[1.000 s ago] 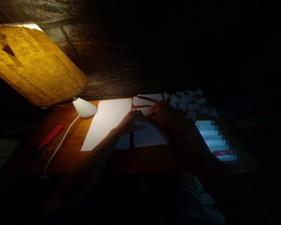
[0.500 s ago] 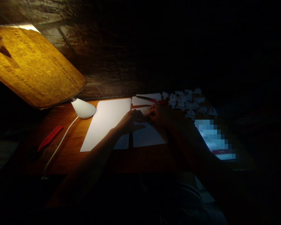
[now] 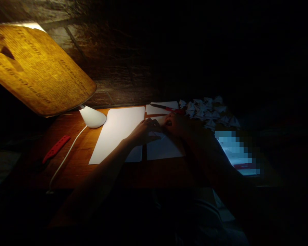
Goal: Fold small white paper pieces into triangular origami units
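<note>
Over a stack of white paper (image 3: 166, 150), my left hand (image 3: 149, 127) and my right hand (image 3: 173, 123) meet, fingertips close together. Both sets of fingers are bent around a small piece of white paper (image 3: 157, 134), mostly hidden by shadow and the hands. My left thumb lies along its near side; the right fingers are curled at its far edge. Just beyond the hands, a dark-bladed tool with a red handle (image 3: 175, 110), perhaps scissors, rests across another small stack of paper (image 3: 157, 108). To the left lies a larger stack of white sheets (image 3: 122, 131).
A lamp with a printed yellow shade (image 3: 43, 70) and white base (image 3: 92, 118) lights the wooden table (image 3: 77, 150). Its white cord runs past a red power strip (image 3: 56, 148). Several folded paper pieces (image 3: 202, 111) sit at the back right, behind a glowing screen (image 3: 236, 153).
The view has shifted slightly. Both hands stay together over the paper, with the left fingers and thumb a little further apart and the right fingers slightly turned.
</note>
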Action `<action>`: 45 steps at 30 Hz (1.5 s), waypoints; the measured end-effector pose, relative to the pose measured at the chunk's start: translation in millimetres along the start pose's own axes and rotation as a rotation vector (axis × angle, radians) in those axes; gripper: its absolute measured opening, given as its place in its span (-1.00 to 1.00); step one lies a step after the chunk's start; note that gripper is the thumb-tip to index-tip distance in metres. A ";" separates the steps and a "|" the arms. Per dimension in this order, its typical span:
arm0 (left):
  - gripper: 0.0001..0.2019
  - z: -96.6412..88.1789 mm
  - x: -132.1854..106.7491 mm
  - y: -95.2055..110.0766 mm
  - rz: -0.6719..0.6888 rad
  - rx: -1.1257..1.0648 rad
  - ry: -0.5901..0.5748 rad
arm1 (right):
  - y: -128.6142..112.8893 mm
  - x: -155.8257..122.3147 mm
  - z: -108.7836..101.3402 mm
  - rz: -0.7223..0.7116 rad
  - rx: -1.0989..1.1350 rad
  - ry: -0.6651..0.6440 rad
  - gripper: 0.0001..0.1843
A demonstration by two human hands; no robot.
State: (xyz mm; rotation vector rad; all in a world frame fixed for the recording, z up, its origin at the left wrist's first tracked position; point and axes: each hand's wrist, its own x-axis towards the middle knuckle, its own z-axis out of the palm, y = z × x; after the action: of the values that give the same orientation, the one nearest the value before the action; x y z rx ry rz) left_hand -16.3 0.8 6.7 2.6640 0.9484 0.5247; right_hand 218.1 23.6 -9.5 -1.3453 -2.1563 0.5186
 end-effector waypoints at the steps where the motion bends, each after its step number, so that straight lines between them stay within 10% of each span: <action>1: -0.78 -0.3 0.3 0.3 0.000 0.001 -0.002 | 0.1 0.2 0.3 -0.002 0.004 0.003 -0.89; 45: -0.76 -4.0 -1.1 7.6 0.010 0.044 -0.019 | 0.2 -3.1 0.7 0.110 0.254 0.095 -0.82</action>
State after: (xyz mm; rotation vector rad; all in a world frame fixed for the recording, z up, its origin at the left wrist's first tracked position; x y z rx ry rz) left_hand -14.6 -5.1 12.8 2.7089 0.9527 0.4855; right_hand 218.9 20.9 -10.9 -1.3227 -1.8763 0.7298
